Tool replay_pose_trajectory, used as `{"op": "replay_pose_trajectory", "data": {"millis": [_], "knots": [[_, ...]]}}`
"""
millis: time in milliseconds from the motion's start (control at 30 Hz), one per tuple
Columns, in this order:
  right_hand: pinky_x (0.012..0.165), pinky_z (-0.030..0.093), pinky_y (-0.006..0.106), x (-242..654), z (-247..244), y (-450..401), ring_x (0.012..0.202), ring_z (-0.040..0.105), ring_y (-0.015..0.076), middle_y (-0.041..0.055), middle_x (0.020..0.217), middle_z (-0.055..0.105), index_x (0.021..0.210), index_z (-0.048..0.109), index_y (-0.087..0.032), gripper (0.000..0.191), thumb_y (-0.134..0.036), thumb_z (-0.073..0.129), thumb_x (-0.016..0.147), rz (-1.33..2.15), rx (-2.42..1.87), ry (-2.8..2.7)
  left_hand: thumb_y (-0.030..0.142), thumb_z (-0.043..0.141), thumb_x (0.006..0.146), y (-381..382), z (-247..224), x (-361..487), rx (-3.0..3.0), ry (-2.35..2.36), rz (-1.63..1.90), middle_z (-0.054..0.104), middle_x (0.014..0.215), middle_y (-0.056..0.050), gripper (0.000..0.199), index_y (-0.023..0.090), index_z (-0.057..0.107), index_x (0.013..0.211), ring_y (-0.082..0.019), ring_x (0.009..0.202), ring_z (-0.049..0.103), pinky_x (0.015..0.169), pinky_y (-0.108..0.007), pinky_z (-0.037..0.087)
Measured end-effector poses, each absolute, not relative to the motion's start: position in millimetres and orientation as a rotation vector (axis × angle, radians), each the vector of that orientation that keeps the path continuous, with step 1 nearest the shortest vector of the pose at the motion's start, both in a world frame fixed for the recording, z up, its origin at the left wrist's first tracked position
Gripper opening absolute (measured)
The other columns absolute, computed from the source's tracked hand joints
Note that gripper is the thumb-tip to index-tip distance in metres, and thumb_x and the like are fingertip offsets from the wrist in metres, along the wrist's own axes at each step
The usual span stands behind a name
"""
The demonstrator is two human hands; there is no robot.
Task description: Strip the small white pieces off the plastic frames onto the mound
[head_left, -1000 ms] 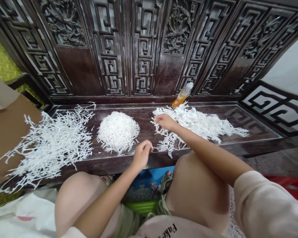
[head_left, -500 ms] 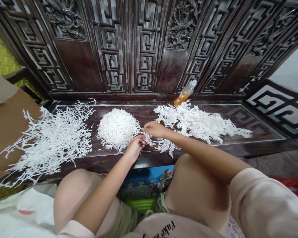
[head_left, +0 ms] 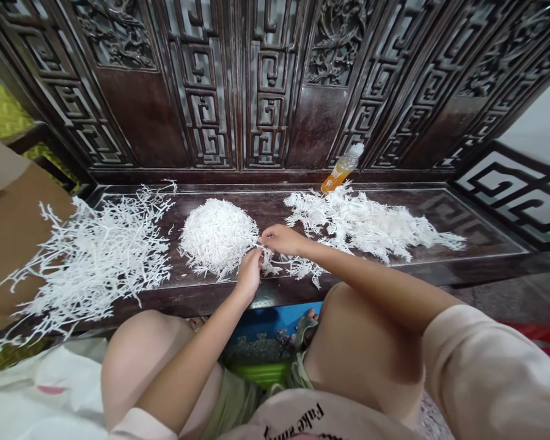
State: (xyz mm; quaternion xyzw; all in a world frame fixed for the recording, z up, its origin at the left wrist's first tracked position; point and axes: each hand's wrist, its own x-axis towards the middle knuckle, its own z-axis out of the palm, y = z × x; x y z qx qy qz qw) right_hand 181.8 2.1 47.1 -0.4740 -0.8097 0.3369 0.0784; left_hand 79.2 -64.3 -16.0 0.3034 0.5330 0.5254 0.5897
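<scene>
Left hand (head_left: 250, 275) and right hand (head_left: 282, 239) almost meeting at the right edge of a white mound of shredded strips (head_left: 217, 238), both pinching a loose white strand (head_left: 266, 255). Branching strips (head_left: 369, 223) lie right of the mound, more branching strips (head_left: 105, 244) left of it, all on a dark carved wooden bench (head_left: 266, 211); an orange-filled plastic bottle (head_left: 341, 172) leans behind and right of the mound.

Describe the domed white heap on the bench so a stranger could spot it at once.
From the dark carved wooden bench back, drop to the bench seat, where white shreds lie in three lots. The middle lot, beside the person's left hand, is a compact dome of fine strands; the spread to its left and the spread to its right lie flat, sprawling and branching.
</scene>
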Motion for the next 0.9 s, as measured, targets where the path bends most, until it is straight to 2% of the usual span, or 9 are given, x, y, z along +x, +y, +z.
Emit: {"op": "replay_pose_trajectory", "data": {"millis": [267,467,900], "knots": [[0.049,0.030,0.019,183,44,2,0.047,0.044,0.0066,0.0016,0.059,0.061,0.066,0.062,-0.012,0.034,-0.036,0.040,0.077,1.120,-1.452,-2.415,0.033,0.045,0.072,-66,-14,77,0.954,1.314,1.259,0.041,0.054,0.004,0.022,0.016,0.052,0.058,-0.008,0.053,0.035,0.052,-0.021,0.025],[0.053,0.029,0.020,182,43,4,0.058,0.048,0.0090,0.0024,0.063,0.060,0.064,0.063,-0.013,0.027,-0.033,0.048,0.074,0.825,-1.433,-2.493,0.024,0.041,0.070,-66,-14,78,0.971,1.365,1.241,0.036,0.052,0.004,0.018,0.017,0.045,0.054,-0.008,0.053,0.033,0.051,-0.021,0.024],[0.052,0.031,0.019,179,34,16,0.058,0.048,0.0091,0.0006,0.060,0.058,0.066,0.065,-0.013,0.023,-0.030,0.050,0.071,0.921,-1.535,-2.407,0.020,0.037,0.067,-62,-11,86,0.955,1.378,1.349,0.030,0.051,0.004,0.018,0.018,0.033,0.050,-0.009,0.051,0.029,0.051,-0.021,0.022]]}}
